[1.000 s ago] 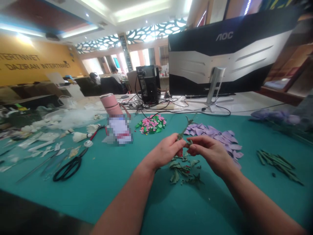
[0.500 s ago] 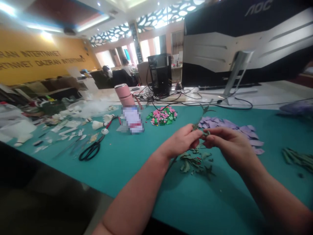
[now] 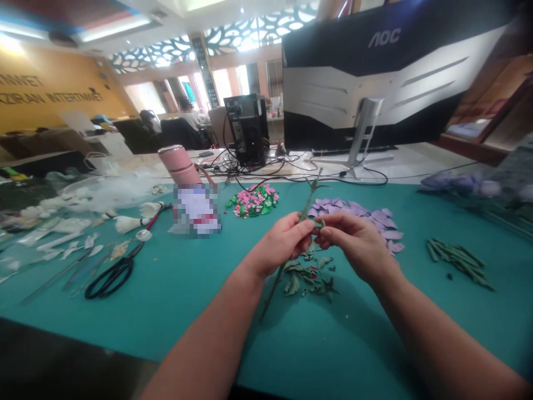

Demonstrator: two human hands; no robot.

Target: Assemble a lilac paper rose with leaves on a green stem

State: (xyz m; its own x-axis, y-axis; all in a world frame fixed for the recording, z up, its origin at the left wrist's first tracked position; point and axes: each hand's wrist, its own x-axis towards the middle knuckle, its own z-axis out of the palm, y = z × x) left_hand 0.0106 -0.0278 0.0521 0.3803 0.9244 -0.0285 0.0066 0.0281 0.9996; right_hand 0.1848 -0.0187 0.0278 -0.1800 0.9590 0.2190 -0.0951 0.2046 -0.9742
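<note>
Fingers of a left hand (image 3: 281,244) close round a green stem (image 3: 310,195), its leafy top jutting past the thumb and its tail slanting back below the palm, while the fingertips of the right hand (image 3: 362,244), drawn together with scarcely a gap, pinch a green curl (image 3: 322,224) just beside the left thumb. Whether curl and stem are joined cannot be told. The left grip appears to serve as an anchor, leaving the right to the finer handling. Below the fingers, leaf scraps (image 3: 295,275) lie loose on a teal mat (image 3: 187,311), seemingly placed for a short reach. Just beyond the right fingers spread purple petals (image 3: 381,219), partly hidden by that hand; well to its right rests a bunch of green rods (image 3: 460,262), apparently sorted by kind. Past the left fingers sits a pink-and-green heap (image 3: 256,200). Well off to their left, scissors (image 3: 131,259) and shuttlecocks (image 3: 130,224) lie out of the wrists' way. Farther out stands a pink flask (image 3: 179,165); beyond the fingertips, cables (image 3: 237,169), a tower (image 3: 250,133) and a monitor (image 3: 416,94) block much of the room, where a person (image 3: 189,118) sits.
</note>
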